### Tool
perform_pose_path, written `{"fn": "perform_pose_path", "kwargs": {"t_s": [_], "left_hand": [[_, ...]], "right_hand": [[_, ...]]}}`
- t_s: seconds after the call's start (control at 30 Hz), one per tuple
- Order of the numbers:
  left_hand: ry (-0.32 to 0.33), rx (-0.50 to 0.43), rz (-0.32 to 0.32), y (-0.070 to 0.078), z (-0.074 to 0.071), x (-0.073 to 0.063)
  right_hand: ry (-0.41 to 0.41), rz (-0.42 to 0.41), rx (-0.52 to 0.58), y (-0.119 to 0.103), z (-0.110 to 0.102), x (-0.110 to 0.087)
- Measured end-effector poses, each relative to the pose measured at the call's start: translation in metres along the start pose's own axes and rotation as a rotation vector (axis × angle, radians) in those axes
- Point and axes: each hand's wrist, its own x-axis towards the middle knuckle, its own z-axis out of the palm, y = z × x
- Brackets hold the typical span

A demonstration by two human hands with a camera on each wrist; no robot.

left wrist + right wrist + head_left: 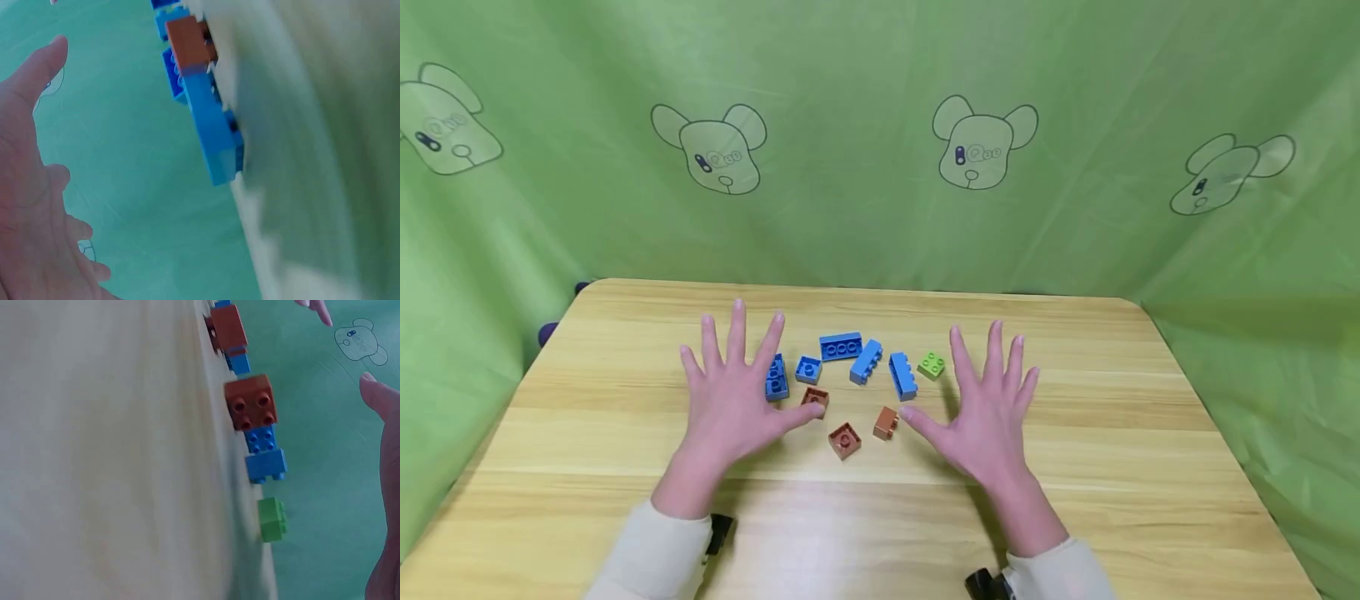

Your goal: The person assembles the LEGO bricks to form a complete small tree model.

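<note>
Fingers spread wide, my left hand (732, 408) hovers over the left side of a group of toy building bricks. Its thumb overlaps a brown brick (815, 398) in the head view, and its index finger partly covers a blue brick (777, 379). My right hand (988, 425), also spread, is at the group's right, its thumb tip close to an orange-brown brick (886, 423) lying on its side. Another brown brick (845, 441) lies upside down between the thumbs. Both hands are empty; in the right wrist view the green brick (271, 520) stands apart from the right palm (390, 487).
Farther back on the wooden table (1150, 467) lie a long blue brick (841, 347), a small blue brick (808, 369) and two more blue bricks, one tilted (867, 362) and one on its side (902, 377). A green curtain (850, 233) hangs behind the table.
</note>
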Motion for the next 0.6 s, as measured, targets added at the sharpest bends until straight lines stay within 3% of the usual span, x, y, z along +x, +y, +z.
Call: {"fn": "perform_pose_path", "kwargs": {"t_s": [0.2,0.37,0.6], "left_hand": [[-0.014,-0.011,0.059,0.008,0.011,-0.011],[-0.003,-0.065,0.103,0.015,0.018,-0.018],[0.01,-0.206,0.15,0.027,0.025,-0.023]], "right_hand": [[-0.004,-0.03,0.16,-0.008,0.008,-0.015],[-0.043,0.006,0.281,-0.017,0.014,-0.025],[-0.127,0.057,0.328,-0.025,0.025,-0.033]]}}
